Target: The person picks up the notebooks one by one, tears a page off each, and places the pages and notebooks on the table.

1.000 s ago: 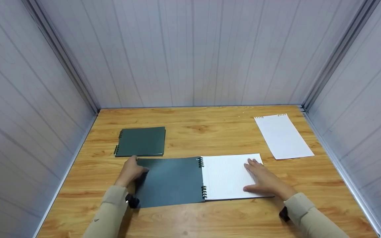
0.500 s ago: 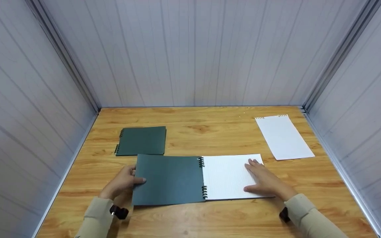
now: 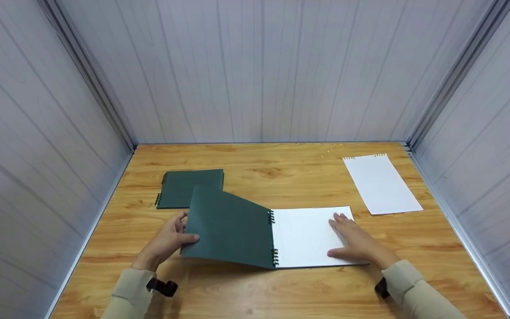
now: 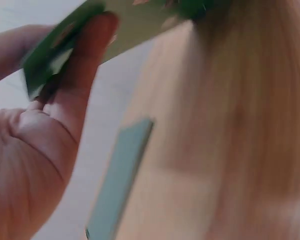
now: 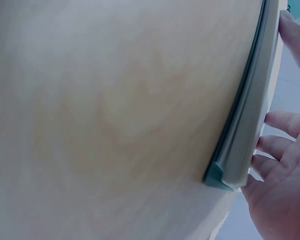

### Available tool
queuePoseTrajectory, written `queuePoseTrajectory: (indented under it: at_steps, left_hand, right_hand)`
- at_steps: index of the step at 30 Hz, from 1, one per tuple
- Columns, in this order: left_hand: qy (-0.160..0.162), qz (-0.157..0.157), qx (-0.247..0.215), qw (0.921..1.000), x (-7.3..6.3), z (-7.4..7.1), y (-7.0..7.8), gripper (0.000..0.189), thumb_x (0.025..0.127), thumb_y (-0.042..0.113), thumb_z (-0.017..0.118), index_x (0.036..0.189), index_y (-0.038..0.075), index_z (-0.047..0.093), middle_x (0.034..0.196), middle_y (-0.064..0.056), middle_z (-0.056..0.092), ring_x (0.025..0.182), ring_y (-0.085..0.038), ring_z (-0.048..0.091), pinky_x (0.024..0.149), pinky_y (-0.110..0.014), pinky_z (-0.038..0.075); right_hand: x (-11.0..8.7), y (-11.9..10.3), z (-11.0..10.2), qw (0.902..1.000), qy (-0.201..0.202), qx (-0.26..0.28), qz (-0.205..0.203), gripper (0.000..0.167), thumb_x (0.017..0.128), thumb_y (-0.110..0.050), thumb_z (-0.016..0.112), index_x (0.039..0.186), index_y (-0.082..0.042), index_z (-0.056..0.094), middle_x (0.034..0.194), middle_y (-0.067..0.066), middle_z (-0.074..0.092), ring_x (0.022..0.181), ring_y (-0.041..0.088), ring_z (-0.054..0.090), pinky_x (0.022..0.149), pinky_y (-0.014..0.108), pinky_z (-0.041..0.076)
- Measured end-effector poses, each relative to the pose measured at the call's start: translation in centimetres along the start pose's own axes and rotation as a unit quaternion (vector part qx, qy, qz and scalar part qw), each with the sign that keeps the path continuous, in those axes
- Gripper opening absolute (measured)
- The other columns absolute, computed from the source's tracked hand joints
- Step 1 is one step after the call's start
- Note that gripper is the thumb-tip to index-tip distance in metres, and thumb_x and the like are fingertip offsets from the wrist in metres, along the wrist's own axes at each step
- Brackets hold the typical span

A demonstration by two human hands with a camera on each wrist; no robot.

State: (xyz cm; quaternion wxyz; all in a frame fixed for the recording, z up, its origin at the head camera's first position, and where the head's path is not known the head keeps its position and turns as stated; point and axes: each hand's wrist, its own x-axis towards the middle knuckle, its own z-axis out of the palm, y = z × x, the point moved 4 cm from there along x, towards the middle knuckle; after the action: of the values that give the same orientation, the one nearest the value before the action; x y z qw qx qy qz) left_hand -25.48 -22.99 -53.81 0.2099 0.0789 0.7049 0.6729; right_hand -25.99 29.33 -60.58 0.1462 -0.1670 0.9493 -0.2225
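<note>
An open spiral notebook lies in front, its white lined page (image 3: 303, 237) on the right and its dark green cover (image 3: 233, 230) on the left. My left hand (image 3: 164, 241) pinches the cover's outer edge, thumb on the face towards me, and holds it tilted up off the table. In the left wrist view the thumb and fingers of the left hand (image 4: 45, 125) are around the cover's edge. On the page's right part rests my right hand (image 3: 357, 241), fingers spread. The right wrist view shows the notebook's page edges (image 5: 250, 115) beside the right hand (image 5: 285, 165).
Behind the raised cover lies a second, closed green spiral notebook (image 3: 179, 188), partly hidden by it. A loose white sheet (image 3: 383, 184) with a torn perforated top edge lies at the back right. Pale panel walls (image 3: 246, 71) enclose the wooden table (image 3: 272, 166).
My left hand has shifted from the cover's upper left corner to a pinch on its left edge. The cover has risen from the table. My right hand has stayed on the page.
</note>
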Motion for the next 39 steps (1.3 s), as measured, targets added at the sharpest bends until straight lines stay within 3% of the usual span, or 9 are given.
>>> queuePoseTrajectory:
  at_steps: [4,8,14,17,21,26,30,34,39]
  left_hand:
    - [0.018,0.062,-0.049,0.9967,0.5,2.2,2.0,0.062,0.096,-0.01,0.069,0.151,-0.007,0.042,0.139,-0.014,0.071,0.118,-0.017,0.074,0.098,-0.034,0.063]
    - [0.03,0.112,-0.078,0.9901,0.9,4.7,3.8,0.059,0.097,-0.008,0.069,0.151,-0.009,0.045,0.129,-0.004,0.077,0.115,-0.016,0.076,0.098,-0.034,0.064]
    - [0.007,0.174,-0.049,0.9834,1.6,8.7,5.2,0.065,0.097,-0.007,0.065,0.158,-0.011,0.042,0.147,-0.014,0.066,0.125,-0.017,0.069,0.104,-0.033,0.06]
    - [0.007,0.166,-0.038,0.9853,2.5,10.5,5.1,0.07,0.099,-0.002,0.068,0.162,-0.007,0.039,0.158,-0.023,0.055,0.135,-0.025,0.064,0.11,-0.036,0.057]
    - [0.017,0.117,0.019,0.9928,4.0,13.1,3.8,0.081,0.102,0.012,0.074,0.169,0.004,0.03,0.168,-0.022,0.045,0.152,-0.036,0.052,0.123,-0.051,0.046]
    - [-0.03,0.094,0.085,0.9915,5.6,15.8,1.4,0.091,0.103,0.019,0.075,0.174,0.014,0.019,0.178,-0.014,0.032,0.163,-0.037,0.036,0.131,-0.061,0.031]
    - [-0.07,0.094,0.111,0.9869,6.6,17.1,0.0,0.089,0.104,0.019,0.073,0.175,0.018,0.019,0.18,-0.009,0.029,0.164,-0.032,0.035,0.13,-0.059,0.033]
    - [-0.091,0.112,0.186,0.9719,7.5,18.4,-0.5,0.063,0.105,0.023,0.073,0.16,0.004,0.049,0.161,-0.017,0.056,0.144,-0.029,0.058,0.114,-0.052,0.055]
    - [-0.104,0.172,0.299,0.9328,8.5,20.6,-0.5,0.035,0.105,0.026,0.074,0.125,-0.003,0.078,0.125,-0.014,0.078,0.111,-0.013,0.069,0.098,-0.034,0.062]
  right_hand:
    - [0.0,-0.1,0.0,1.0,0.0,-0.001,-0.004,0.107,0.09,-0.056,0.085,0.167,0.001,0.038,0.178,0.027,0.023,0.166,0.05,0.016,0.132,0.068,0.018]
    - [0.0,0.0,0.1,0.9999,0.001,-0.002,-0.011,0.106,0.092,-0.056,0.084,0.167,0.001,0.037,0.178,0.028,0.023,0.166,0.05,0.016,0.133,0.067,0.019]
    - [0.1,-0.1,0.2,0.9999,0.001,0.002,-0.013,0.106,0.092,-0.058,0.083,0.167,0.001,0.038,0.178,0.028,0.023,0.166,0.05,0.017,0.133,0.067,0.019]
    - [0.1,-0.2,0.0,0.9998,0.01,0.001,-0.02,0.106,0.091,-0.057,0.085,0.166,0.003,0.039,0.176,0.029,0.026,0.165,0.052,0.019,0.132,0.068,0.021]
    - [0.1,-0.2,-0.1,0.9996,0.017,0.001,-0.022,0.106,0.09,-0.055,0.086,0.165,0.004,0.04,0.176,0.03,0.027,0.165,0.052,0.02,0.131,0.069,0.021]
    - [0.1,-0.3,0.2,0.9997,0.009,0.014,-0.019,0.104,0.091,-0.054,0.085,0.166,0.002,0.039,0.177,0.028,0.025,0.166,0.051,0.017,0.132,0.068,0.019]
    - [0.2,-0.3,-0.2,0.9982,0.001,0.056,-0.022,0.094,0.095,-0.048,0.083,0.163,0.003,0.044,0.177,0.029,0.025,0.165,0.053,0.016,0.131,0.07,0.016]
    - [0.4,-0.1,-1.6,0.988,0.027,0.15,-0.022,0.07,0.103,-0.035,0.076,0.156,0.005,0.053,0.171,0.03,0.038,0.162,0.053,0.027,0.131,0.067,0.022]
    - [0.5,-0.6,-4.0,0.9522,0.067,0.296,-0.038,0.052,0.113,-0.02,0.061,0.151,0.014,0.053,0.155,0.036,0.056,0.143,0.048,0.058,0.118,0.044,0.052]
